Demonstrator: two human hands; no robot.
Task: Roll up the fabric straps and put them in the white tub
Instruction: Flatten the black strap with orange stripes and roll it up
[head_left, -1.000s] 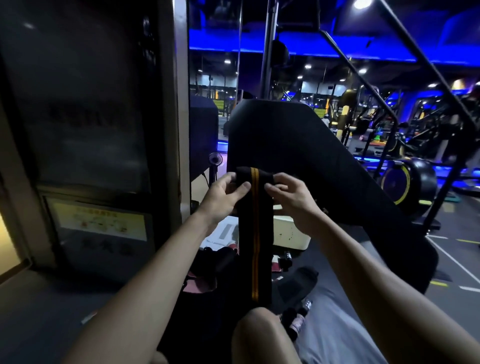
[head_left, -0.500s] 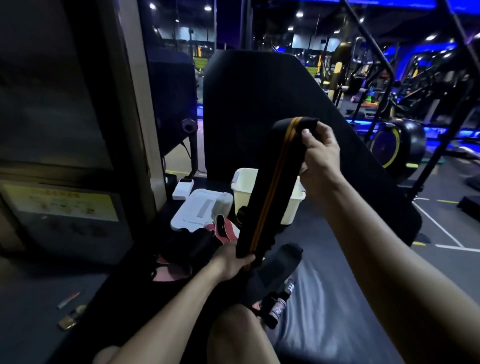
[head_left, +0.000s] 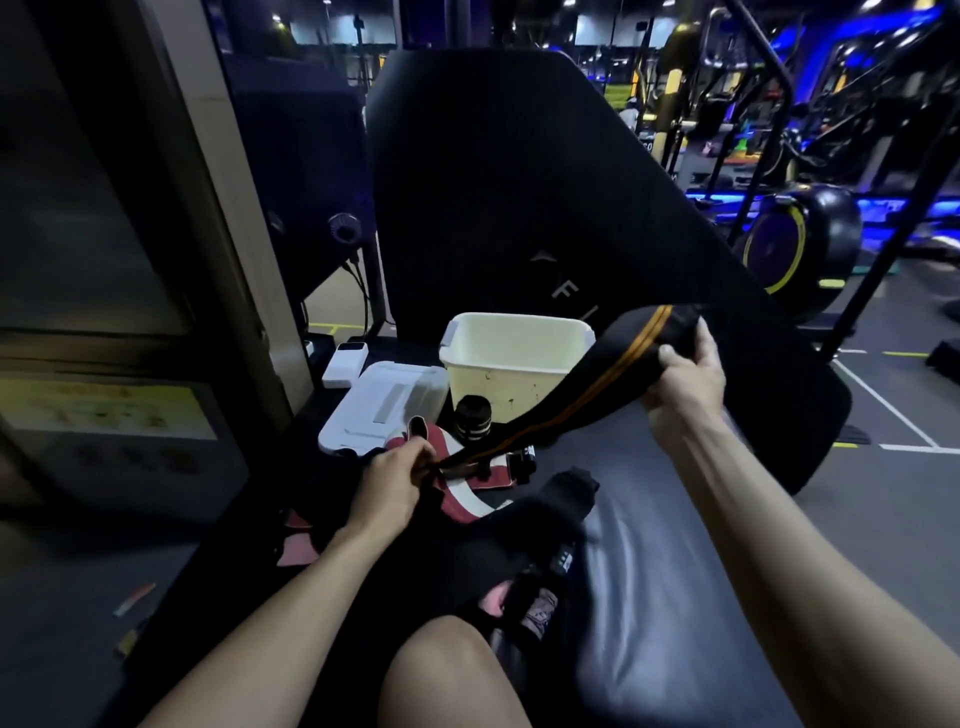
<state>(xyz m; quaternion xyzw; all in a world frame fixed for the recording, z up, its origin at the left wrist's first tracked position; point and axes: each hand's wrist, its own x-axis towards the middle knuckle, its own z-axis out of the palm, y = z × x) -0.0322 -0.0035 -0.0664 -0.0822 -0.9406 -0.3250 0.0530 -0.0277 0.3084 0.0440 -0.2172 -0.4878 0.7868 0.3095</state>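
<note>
Black strap (head_left: 582, 395) with orange stripe stretched taut across frame centre, left hand (head_left: 389, 483) pinching lower end, right hand (head_left: 680, 374) curled round upper end, white tub (head_left: 514, 358) just behind; advisable to keep tension and edges aligned when rolling

The white tub (head_left: 511, 364) stands open-topped against the tall black backrest (head_left: 498, 171), which blocks any way in from behind. A black strap with an orange stripe (head_left: 582, 395), stretched between the left hand (head_left: 395, 483) and the right hand (head_left: 680, 374), crosses the tub's near right corner. A rolled black strap (head_left: 471, 418) touches its front wall, the white lid (head_left: 387, 400) lies just left, and red-and-white straps (head_left: 457, 483) crowd the near side. The grey pad (head_left: 660, 545) to the right lies bare.
</note>
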